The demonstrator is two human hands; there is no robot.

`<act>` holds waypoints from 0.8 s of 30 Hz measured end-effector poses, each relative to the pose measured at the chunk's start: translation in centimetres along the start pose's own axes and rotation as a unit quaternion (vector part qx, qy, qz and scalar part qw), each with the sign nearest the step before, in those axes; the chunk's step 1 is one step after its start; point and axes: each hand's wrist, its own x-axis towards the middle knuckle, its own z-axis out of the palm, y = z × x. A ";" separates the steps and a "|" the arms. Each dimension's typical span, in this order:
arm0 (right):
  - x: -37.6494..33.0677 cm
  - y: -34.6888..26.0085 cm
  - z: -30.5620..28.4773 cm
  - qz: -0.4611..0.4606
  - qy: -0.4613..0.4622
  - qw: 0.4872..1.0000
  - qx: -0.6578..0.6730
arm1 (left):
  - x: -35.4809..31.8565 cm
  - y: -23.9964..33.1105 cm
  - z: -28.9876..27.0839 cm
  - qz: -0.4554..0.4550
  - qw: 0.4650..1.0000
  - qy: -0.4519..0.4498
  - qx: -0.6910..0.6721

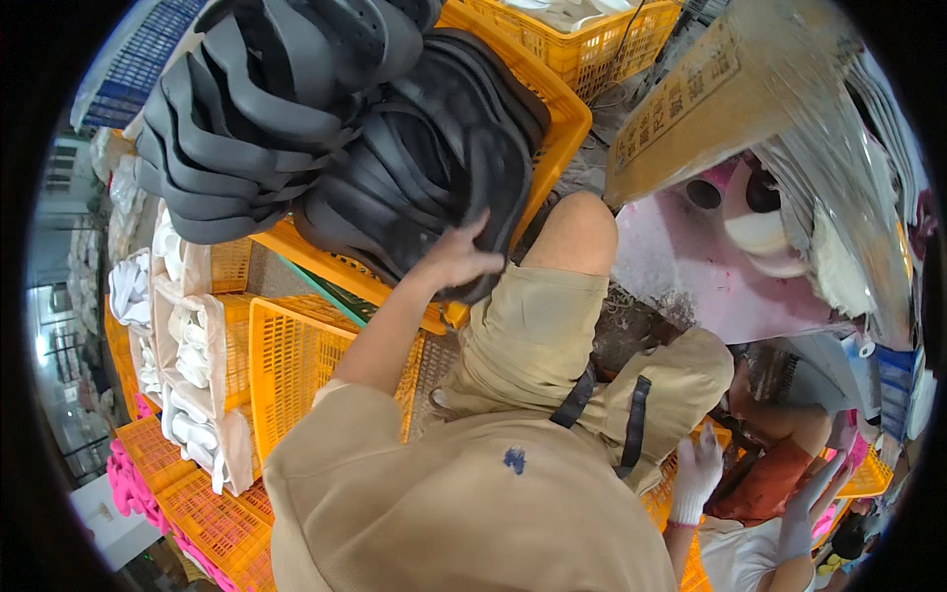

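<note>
- Across the lower centre: tan shirt (pixel 464 503) and tan trousers of the seated person, one knee bare.
- Upper left of centre: large heap of black shoes (pixel 424 178), nested and stacked, partly standing in rows, in and above an orange crate (pixel 567 111).
- Upper right: cardboard sheet (pixel 691 109), tilted, printed, with clear plastic film beside it.
- Left of centre: slatted yellow-orange crate (pixel 271 365), next to the left forearm.
- Lower right: co-worker (pixel 774 483) in red shorts and white top.
- Left: white footwear (pixel 197 434), piled in lined crates.
- Below the heap's near edge: left hand (pixel 459 261), bare, slightly blurred, fingers spread, thumb apart, overlapping the lowest black shoe; whether it touches, cannot tell.
- Lower right, beside the trousers: right hand (pixel 696 479), white-gloved, fingers extended and loosely parted, nothing gripped.
</note>
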 end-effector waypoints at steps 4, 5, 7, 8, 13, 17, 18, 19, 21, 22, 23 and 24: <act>1.6 -7.4 1.5 -0.072 0.022 0.978 0.196 | -10.8 1.7 -1.4 0.067 0.982 0.123 0.125; 1.6 -9.3 1.5 -0.065 -0.016 0.962 0.265 | -12.5 2.7 -1.4 0.144 0.969 0.086 0.180; 3.0 -12.3 0.4 -0.069 -0.046 0.875 0.476 | -13.9 5.2 0.2 0.313 0.919 -0.001 0.238; 3.6 -13.2 -0.6 -0.019 -0.016 0.846 0.533 | -13.5 6.7 1.9 0.432 0.874 -0.040 0.220; 5.0 -11.2 -7.2 0.052 0.194 0.888 0.414 | -7.0 14.8 14.3 0.455 0.890 0.026 -0.002; -0.6 -11.0 -5.4 0.172 0.111 0.895 0.397 | -4.1 21.2 24.3 -0.101 0.728 -0.253 -0.629; -1.2 -11.7 -4.2 0.114 0.121 0.917 0.362 | -3.2 22.6 26.2 -0.135 0.721 -0.297 -0.612; -1.2 -12.3 -3.6 0.096 0.163 0.923 0.335 | -2.3 23.8 27.9 -0.058 0.716 -0.333 -0.611; 0.7 -13.7 -2.5 0.000 0.320 0.877 0.358 | 0.6 26.6 30.2 0.035 0.716 -0.299 -0.630; 2.5 -14.3 -2.4 0.034 0.308 0.863 0.399 | 2.8 27.8 30.8 -0.020 0.687 -0.325 -0.650; 5.5 -14.3 -2.9 -0.001 0.311 0.887 0.342 | 5.5 29.2 30.8 -0.031 0.716 -0.307 -0.626; 8.1 -14.3 -3.3 -0.048 0.333 0.918 0.208 | 8.2 30.5 30.6 0.017 0.726 -0.302 -0.618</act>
